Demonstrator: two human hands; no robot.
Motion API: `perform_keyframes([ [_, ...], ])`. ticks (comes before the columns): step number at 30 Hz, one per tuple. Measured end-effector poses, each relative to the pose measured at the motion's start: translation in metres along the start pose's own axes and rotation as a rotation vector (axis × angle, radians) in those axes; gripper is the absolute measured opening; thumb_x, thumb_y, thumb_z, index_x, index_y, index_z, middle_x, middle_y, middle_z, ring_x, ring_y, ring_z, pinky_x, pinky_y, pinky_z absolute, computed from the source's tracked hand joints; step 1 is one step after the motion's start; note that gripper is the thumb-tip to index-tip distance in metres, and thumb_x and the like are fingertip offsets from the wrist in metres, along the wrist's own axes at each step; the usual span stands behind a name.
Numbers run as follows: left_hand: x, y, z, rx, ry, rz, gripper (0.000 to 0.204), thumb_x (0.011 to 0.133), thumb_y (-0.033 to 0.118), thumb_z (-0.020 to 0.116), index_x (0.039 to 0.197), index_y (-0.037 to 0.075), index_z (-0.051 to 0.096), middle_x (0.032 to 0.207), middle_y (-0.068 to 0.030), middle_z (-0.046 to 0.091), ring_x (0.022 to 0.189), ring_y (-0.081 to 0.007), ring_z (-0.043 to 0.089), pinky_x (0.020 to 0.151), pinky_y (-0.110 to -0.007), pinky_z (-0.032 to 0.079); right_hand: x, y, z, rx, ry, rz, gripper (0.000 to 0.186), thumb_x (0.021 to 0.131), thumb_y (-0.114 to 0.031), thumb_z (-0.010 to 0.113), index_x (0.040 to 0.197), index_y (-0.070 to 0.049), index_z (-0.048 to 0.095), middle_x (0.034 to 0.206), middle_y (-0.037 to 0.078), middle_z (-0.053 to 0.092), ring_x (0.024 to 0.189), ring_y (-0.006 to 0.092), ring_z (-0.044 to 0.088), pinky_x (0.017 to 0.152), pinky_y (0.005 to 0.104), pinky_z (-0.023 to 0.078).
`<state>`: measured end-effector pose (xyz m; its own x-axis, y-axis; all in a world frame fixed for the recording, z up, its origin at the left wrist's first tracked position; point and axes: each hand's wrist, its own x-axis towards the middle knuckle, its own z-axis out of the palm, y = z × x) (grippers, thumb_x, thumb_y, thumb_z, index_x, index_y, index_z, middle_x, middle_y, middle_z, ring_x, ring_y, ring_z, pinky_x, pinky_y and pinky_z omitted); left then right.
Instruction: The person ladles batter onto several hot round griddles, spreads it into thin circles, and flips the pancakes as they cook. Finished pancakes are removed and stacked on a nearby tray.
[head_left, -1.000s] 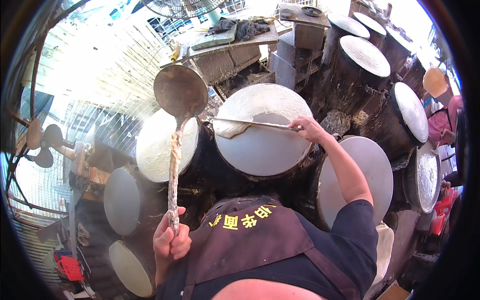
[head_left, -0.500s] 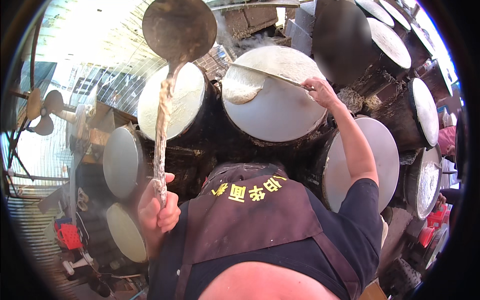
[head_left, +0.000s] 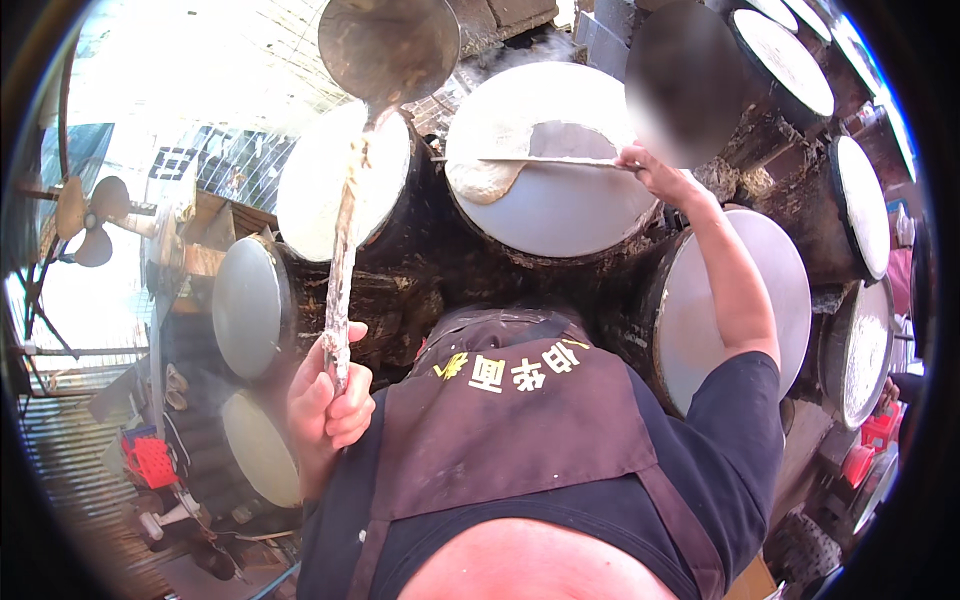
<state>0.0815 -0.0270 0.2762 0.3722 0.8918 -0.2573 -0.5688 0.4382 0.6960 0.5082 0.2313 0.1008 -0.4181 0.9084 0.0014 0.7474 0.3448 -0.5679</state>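
thin blade [head_left: 550, 160] swings from slanted to crosswise over round griddle [head_left: 560, 215], gripped in right hand [head_left: 660, 177]; left hand [head_left: 332, 395] clasps ladle handle [head_left: 349, 220].

That ladle [head_left: 388, 48] looks like dull, blotched metal, its handle [head_left: 345, 230] rough with a pale crust. The middle griddle [head_left: 565, 208] is smooth and matt where it's bare. The apron [head_left: 530, 435] is matt cloth, the red basket [head_left: 150, 461] plastic, I'd say, and the corrugated sheeting [head_left: 60, 430] ridged metal.
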Motion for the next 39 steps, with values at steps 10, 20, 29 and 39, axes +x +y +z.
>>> perform_keyframes([
  [10,0.009,0.016,-0.042,-0.042,-0.111,-0.072,0.06,0.099,0.027,0.052,0.145,0.002,0.023,0.062,-0.0005,0.037,0.04,-0.0027,0.029,0.03,-0.018,0.029,-0.178,-0.029,0.026,0.441,0.209,0.41,0.037,0.081,0.005,0.054,0.117,-0.003,0.058,0.09,0.006,0.064,0.08,0.0128,0.059,0.07,0.0288,0.05],
  [20,0.006,0.073,-0.1,-0.001,-0.37,-0.089,0.064,0.101,0.024,0.047,0.149,0.003,0.011,0.063,-0.0018,0.036,0.039,-0.004,0.031,0.029,-0.019,0.033,-0.041,-0.213,0.267,0.701,0.315,0.405,0.053,0.091,-0.01,0.052,0.143,-0.017,0.039,0.07,0.003,0.057,0.048,0.0094,0.05,0.043,0.0278,0.045],
  [29,-0.002,0.091,-0.146,-0.022,-0.387,-0.226,0.068,0.1,0.026,0.048,0.15,0.004,0.008,0.064,-0.0007,0.036,0.038,-0.0035,0.03,0.028,-0.017,0.031,-0.147,-0.233,0.237,0.862,0.401,0.787,0.051,0.092,-0.006,0.052,0.141,-0.017,0.045,0.07,0.001,0.053,0.045,0.005,0.044,0.039,0.0229,0.041],
  [39,0.014,0.085,-0.131,-0.047,-0.457,-0.316,0.064,0.101,0.026,0.047,0.15,0.005,0.011,0.063,-0.0004,0.035,0.039,-0.0034,0.029,0.028,-0.017,0.03,-0.142,-0.238,0.228,0.721,0.624,0.752,0.049,0.092,-0.01,0.052,0.141,-0.016,0.045,0.068,-0.001,0.052,0.047,0.0054,0.046,0.039,0.0227,0.04],
])
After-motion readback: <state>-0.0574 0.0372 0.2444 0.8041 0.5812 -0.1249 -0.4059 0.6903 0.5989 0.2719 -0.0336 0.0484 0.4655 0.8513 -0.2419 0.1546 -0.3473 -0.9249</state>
